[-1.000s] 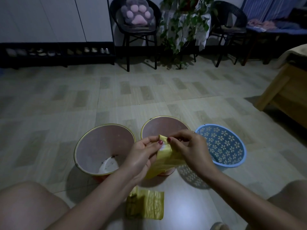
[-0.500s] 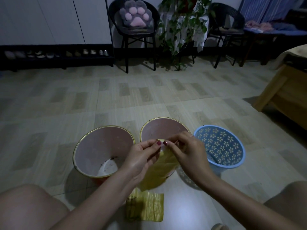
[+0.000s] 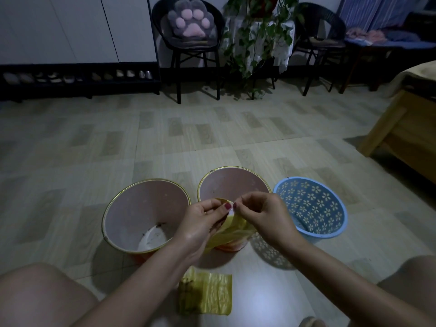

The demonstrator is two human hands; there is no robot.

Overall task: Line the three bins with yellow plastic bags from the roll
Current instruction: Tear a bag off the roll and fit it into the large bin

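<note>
Bag (image 3: 232, 228) held over the middle bin (image 3: 232, 179), its top edge pinched by left hand (image 3: 203, 220) and right hand (image 3: 264, 217), fingertips meeting.

Thin plastic, perforated plastic, glossy tile

The yellow bag (image 3: 232, 228) is thin, creased plastic film; the blue bin (image 3: 311, 206) is perforated plastic; the pink bins (image 3: 144, 208) have shiny gold-toned rims; the floor tiles (image 3: 165, 138) look smooth, faintly glossy.
</note>
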